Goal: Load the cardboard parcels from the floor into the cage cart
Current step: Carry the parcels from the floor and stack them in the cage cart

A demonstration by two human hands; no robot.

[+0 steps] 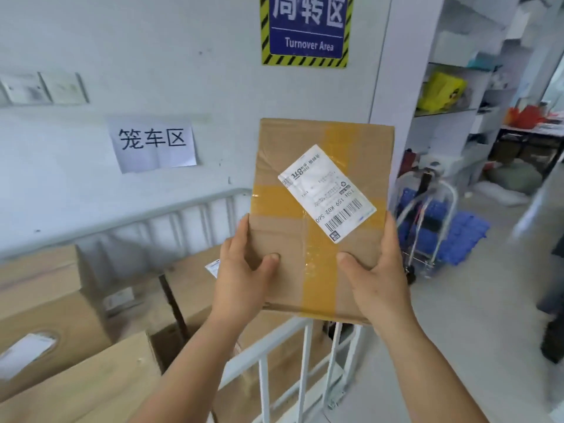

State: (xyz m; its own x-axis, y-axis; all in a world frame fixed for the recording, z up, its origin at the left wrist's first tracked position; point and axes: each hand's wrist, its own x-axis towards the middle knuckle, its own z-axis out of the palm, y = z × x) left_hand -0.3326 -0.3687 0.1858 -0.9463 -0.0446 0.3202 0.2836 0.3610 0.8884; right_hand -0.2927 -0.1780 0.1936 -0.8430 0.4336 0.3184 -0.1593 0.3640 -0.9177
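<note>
Cardboard parcel (320,215) up in the air, taped in yellow with a white shipping label (328,192) slanted across its face, held above the near rail of the cage cart (302,355). Left hand (244,279) clamps the left edge, right hand (378,276) the right, thumbs pressed on top. Below, more boxes (42,303) packed inside the cart. Blue "Turnover Area" sign (306,29) on the wall behind.

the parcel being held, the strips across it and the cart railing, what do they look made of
The flat brown parcel looks like matte corrugated cardboard, creased and dented at its edges. The yellowish-tan strips crossing it seem to be glossy plastic packing tape, going by the wrinkled glints. The white rectangular shipping label looks like printed paper. The white barred cart railing is probably painted metal tube, smooth and evenly coated.
</note>
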